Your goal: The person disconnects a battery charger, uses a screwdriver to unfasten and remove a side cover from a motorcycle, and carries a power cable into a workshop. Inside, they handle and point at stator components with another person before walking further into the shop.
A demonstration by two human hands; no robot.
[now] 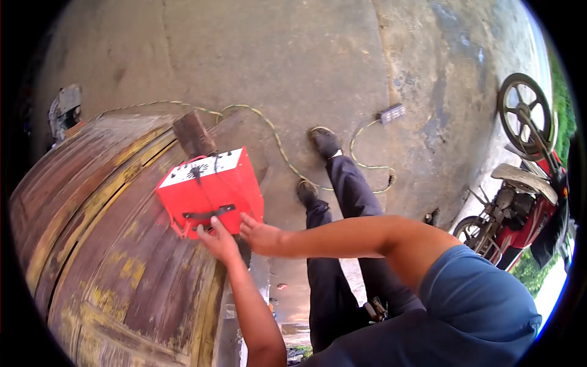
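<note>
A red box-shaped machine (229, 186) with a white panel, black knobs and a black strap handle sits near the edge of a worn wooden surface (147, 269). My left hand (221, 243) is at its near side, just below the handle, with thumb and fingers apart. Beside it, my right hand (262, 236) reaches across to the machine's near corner, its fingers stretched out. Whether either hand presses on the casing is hard to make out. Neither holds anything visible. A dark cable runs over the machine's red face.
A wooden block (194, 134) lies behind the machine. A yellow-green cord (269, 125) loops over the concrete floor (275, 55) past my shoes (324, 144) to a power strip (392, 113). A red motorcycle (520, 183) stands at the right.
</note>
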